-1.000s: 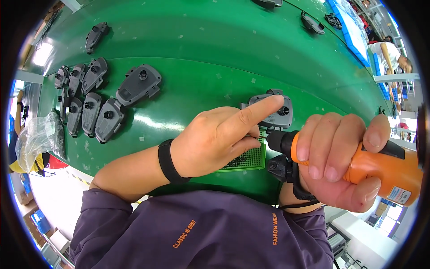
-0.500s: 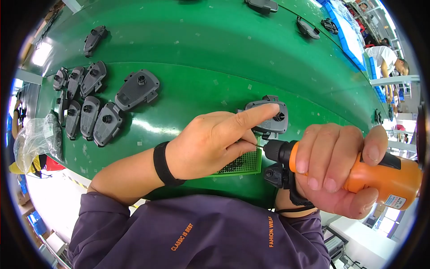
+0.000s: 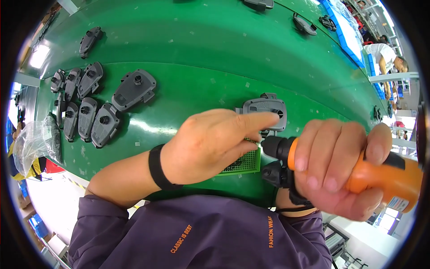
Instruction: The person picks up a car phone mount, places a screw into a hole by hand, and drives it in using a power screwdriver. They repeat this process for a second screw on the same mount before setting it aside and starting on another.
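My right hand (image 3: 333, 163) wraps round an orange electric screwdriver (image 3: 394, 186), whose black chuck points left toward my left fingers. My left hand (image 3: 208, 145) has its index finger stretched over a grey plastic housing (image 3: 257, 106) with a black knob on it. The left thumb and other fingers are bent together close to the screwdriver's tip; whatever they pinch is too small or hidden to tell. Partly under my left hand lies a green perforated tray (image 3: 258, 162) with small dark pieces in it. A black fitting (image 3: 274, 175) sits just below the chuck.
Several similar grey housings (image 3: 106, 124) stand grouped on the left of the green table (image 3: 188, 85). A clear plastic bag (image 3: 33, 139) lies at the left edge. Blue trays (image 3: 345, 33) line the far right, where another person (image 3: 385, 56) leans over.
The screwdriver has shifted slightly left, its chuck closer to my left fingers. My left hand has moved slightly, its index finger still over the housing.
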`<action>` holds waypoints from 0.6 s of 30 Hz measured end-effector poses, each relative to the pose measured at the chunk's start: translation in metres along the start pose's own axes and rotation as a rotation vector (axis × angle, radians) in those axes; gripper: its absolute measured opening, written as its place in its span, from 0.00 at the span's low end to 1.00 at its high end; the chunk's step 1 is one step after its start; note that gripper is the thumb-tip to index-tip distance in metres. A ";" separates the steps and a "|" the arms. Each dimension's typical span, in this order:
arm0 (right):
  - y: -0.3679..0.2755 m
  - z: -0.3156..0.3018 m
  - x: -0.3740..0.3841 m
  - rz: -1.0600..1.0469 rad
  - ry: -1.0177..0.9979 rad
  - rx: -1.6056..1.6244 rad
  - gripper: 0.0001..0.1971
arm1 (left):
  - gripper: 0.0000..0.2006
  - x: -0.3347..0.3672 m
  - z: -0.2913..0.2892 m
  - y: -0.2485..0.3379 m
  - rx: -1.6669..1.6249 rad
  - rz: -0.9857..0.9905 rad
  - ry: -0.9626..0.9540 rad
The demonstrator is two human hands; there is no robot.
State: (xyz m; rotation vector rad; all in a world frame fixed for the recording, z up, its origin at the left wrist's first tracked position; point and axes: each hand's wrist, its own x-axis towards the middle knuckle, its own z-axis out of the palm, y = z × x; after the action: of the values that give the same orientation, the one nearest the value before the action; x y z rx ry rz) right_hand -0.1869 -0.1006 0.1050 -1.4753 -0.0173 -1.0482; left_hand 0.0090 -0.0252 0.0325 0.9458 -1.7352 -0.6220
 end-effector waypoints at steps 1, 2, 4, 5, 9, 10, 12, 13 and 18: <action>-0.005 -0.006 0.003 0.007 -0.013 -0.056 0.20 | 0.27 0.004 -0.004 0.003 0.081 -0.002 -0.032; -0.004 -0.012 0.007 0.013 -0.038 -0.102 0.20 | 0.23 0.006 -0.009 0.005 0.174 -0.009 -0.054; 0.007 -0.026 0.013 0.026 0.055 -0.067 0.19 | 0.19 0.005 -0.009 0.006 0.266 -0.016 -0.070; 0.014 -0.033 0.016 0.035 0.152 -0.029 0.19 | 0.16 0.002 -0.002 0.009 0.351 0.018 -0.139; 0.037 -0.038 0.029 0.064 0.168 -0.055 0.18 | 0.11 -0.006 0.023 0.008 0.589 0.094 -0.294; 0.042 -0.036 0.028 0.078 0.175 -0.071 0.18 | 0.11 -0.006 0.027 0.007 0.660 0.098 -0.316; 0.049 -0.033 0.028 0.106 0.192 -0.103 0.18 | 0.12 -0.008 0.032 0.005 0.733 0.097 -0.337; 0.051 -0.032 0.028 0.109 0.189 -0.099 0.18 | 0.11 -0.008 0.034 0.005 0.732 0.092 -0.325; 0.053 -0.028 0.028 0.178 0.216 -0.191 0.17 | 0.10 -0.007 0.035 0.005 0.750 0.084 -0.318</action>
State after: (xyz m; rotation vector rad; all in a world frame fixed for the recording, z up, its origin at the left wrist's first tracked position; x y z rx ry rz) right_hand -0.1565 -0.1512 0.0745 -1.4951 0.3706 -1.0802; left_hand -0.0244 -0.0181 0.0204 1.3167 -2.3466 -0.0389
